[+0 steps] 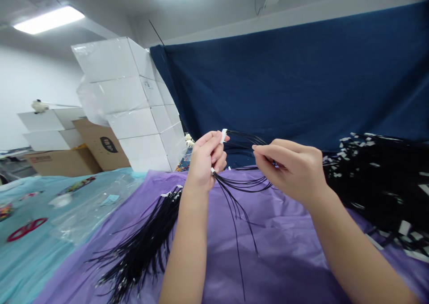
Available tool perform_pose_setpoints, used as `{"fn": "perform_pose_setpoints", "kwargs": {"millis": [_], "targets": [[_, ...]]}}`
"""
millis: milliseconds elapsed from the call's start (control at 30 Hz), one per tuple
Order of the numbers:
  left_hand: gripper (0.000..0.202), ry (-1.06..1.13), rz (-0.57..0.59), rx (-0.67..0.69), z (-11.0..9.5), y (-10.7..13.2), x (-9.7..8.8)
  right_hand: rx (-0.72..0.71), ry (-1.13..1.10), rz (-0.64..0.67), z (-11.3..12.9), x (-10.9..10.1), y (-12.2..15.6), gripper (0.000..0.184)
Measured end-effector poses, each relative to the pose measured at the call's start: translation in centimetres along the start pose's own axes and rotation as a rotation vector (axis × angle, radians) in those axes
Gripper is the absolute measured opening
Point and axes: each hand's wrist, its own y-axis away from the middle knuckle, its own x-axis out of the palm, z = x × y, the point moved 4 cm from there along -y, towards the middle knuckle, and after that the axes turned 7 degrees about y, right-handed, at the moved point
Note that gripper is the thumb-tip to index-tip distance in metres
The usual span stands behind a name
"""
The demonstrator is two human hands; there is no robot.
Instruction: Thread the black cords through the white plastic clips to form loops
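Observation:
My left hand [209,156] is closed on a black wire harness, its fingertips pinching a white connector [224,135]. Below its palm sticks out a second white connector [212,171], from which black wires [239,188] loop to the right and some loose ends hang down. My right hand [290,165] pinches the black wires a little way from the upper connector, so they arch between both hands. Whether both connectors belong to one harness I cannot tell. Beside my left forearm a bundle of black wires [144,246] with white connectors lies on the purple cloth [268,259].
A big heap of black wires [385,183] with white connectors and tags is at the right. White boxes [140,138] are stacked behind on the left, near cardboard boxes [100,145]. Red-handled scissors [27,229] and a clear plastic bag [90,214] lie on the light-blue cloth.

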Motion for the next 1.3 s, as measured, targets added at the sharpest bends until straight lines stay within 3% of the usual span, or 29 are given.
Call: {"fn": "perform_pose_setpoints", "kwargs": {"millis": [333, 633, 967, 1300], "targets": [[0.023, -0.003, 0.003, 0.004, 0.0, 0.0, 0.0, -0.022, -0.019, 0.003, 0.2, 0.1, 0.1, 0.014], [0.029, -0.024, -0.020, 0.023, 0.3, -0.2, 0.1, -0.231, 0.225, -0.037, 1.4, 0.1, 0.2, 0.011], [0.025, -0.048, -0.020, 0.053, 0.5, -0.1, 0.6, -0.099, 0.164, 0.008, 1.2, 0.7, 0.2, 0.008], [0.025, -0.125, 0.027, 0.021, 2.1, 0.3, 2.2, -0.060, 0.190, -0.048, 0.9, 0.5, 0.2, 0.014]]}}
